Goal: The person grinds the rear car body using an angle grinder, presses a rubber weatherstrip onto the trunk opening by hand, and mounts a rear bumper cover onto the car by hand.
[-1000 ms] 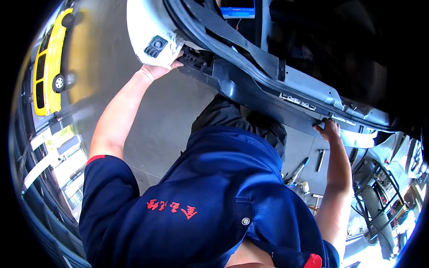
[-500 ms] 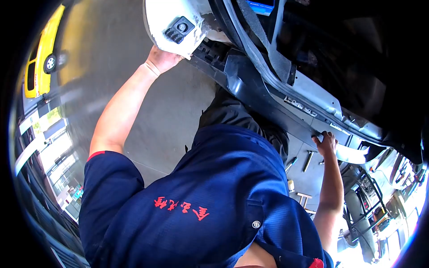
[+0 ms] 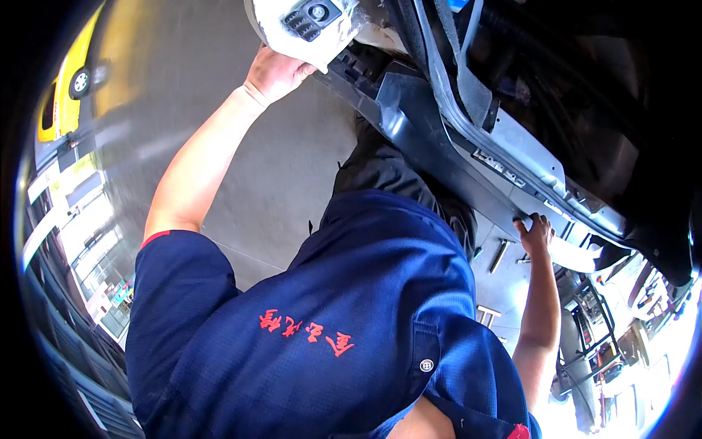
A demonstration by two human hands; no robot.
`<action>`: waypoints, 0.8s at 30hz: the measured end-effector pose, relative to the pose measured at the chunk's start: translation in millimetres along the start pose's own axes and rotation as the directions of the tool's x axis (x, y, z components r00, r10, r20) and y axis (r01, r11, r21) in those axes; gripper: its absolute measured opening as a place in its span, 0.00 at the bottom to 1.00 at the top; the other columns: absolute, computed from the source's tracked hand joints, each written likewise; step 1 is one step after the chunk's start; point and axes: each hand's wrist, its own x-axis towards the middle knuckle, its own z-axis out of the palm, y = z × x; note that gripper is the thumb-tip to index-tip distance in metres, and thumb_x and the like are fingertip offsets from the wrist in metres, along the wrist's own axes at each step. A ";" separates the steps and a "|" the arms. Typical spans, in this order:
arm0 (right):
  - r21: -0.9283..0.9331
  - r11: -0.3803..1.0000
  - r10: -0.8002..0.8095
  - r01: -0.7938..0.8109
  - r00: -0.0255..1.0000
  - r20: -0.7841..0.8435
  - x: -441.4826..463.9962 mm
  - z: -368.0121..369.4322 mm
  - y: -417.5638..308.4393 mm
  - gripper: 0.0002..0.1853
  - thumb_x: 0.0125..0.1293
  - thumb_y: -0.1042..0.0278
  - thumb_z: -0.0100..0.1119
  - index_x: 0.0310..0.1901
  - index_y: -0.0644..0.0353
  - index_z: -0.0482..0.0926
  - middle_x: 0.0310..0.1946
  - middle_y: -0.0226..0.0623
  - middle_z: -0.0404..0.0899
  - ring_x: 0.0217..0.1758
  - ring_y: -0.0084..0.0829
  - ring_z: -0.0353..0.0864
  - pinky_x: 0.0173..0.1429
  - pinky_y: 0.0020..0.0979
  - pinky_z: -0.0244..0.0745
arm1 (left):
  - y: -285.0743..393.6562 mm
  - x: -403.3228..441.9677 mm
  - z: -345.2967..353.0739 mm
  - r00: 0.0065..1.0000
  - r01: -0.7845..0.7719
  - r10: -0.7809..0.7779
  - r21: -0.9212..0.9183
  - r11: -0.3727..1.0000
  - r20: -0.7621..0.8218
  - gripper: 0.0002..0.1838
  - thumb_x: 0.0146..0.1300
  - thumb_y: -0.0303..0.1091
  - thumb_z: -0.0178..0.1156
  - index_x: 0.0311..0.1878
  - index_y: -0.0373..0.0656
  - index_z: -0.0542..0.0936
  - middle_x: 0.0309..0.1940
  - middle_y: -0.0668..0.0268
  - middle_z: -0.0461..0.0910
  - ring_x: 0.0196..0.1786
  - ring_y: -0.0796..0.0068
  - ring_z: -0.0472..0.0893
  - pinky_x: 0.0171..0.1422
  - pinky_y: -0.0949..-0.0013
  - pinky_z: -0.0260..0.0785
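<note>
A long dark trim panel [image 3: 468, 179] runs diagonally below the metal door sill [image 3: 523, 139] of a vehicle. Its upper left end lies by a white body part [image 3: 303, 40] with a black switch-like fitting [image 3: 313, 18]. At that end my left hand [image 3: 279, 73] is closed on the panel, its fingers partly hidden behind the white part. Further down, my right hand [image 3: 536, 233] grips the panel's lower edge near its other end, thumb and fingers bent round it. The panel hangs in front of my dark trousers [image 3: 384, 172].
Tools, among them a dark bar [image 3: 500, 256], lie on the grey floor [image 3: 292, 175] near my right forearm. A black-framed machine [image 3: 596, 329] stands at the right. A yellow vehicle [image 3: 67, 91] is at the far left. The vehicle's dark interior fills the upper right.
The view has shifted, with the white part and my left hand now higher and further right in it. Both hands keep their hold on the panel, which looks more steeply slanted.
</note>
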 end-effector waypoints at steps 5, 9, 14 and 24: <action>-0.050 0.997 0.061 -0.058 0.996 0.068 1.3 -8.7 -11.8 0.33 0.64 0.35 0.63 0.56 0.57 0.80 0.54 0.45 0.79 0.64 0.44 0.76 0.67 0.48 0.67 | 8.4 -5.7 1.4 0.999 -0.020 0.026 0.129 0.992 -0.044 0.20 0.59 0.40 0.71 0.56 0.55 0.84 0.58 0.68 0.81 0.64 0.59 0.77 0.72 0.54 0.66; -0.048 0.999 0.027 -0.025 0.999 0.038 -3.4 -10.4 -7.4 0.32 0.64 0.34 0.63 0.54 0.56 0.80 0.53 0.44 0.80 0.63 0.44 0.77 0.66 0.49 0.66 | 13.8 -13.1 10.5 0.998 0.052 -0.048 0.112 0.992 -0.038 0.20 0.58 0.40 0.71 0.55 0.53 0.84 0.60 0.67 0.78 0.67 0.60 0.73 0.74 0.54 0.64; -0.046 0.998 0.045 -0.041 0.995 0.087 -3.6 -17.0 -6.2 0.33 0.63 0.35 0.64 0.56 0.56 0.80 0.54 0.44 0.80 0.64 0.44 0.76 0.66 0.50 0.67 | 29.2 -20.1 28.9 0.985 0.153 -0.138 0.159 0.975 -0.102 0.18 0.59 0.37 0.64 0.53 0.49 0.83 0.60 0.66 0.75 0.67 0.61 0.72 0.74 0.56 0.62; -0.021 1.000 -0.008 0.013 0.981 0.192 22.5 -16.2 17.8 0.33 0.68 0.35 0.58 0.63 0.53 0.76 0.59 0.49 0.79 0.66 0.52 0.75 0.66 0.54 0.72 | 18.8 -6.9 23.2 0.985 0.158 -0.148 0.131 0.979 -0.083 0.25 0.61 0.41 0.63 0.61 0.44 0.79 0.61 0.56 0.76 0.68 0.53 0.72 0.76 0.52 0.59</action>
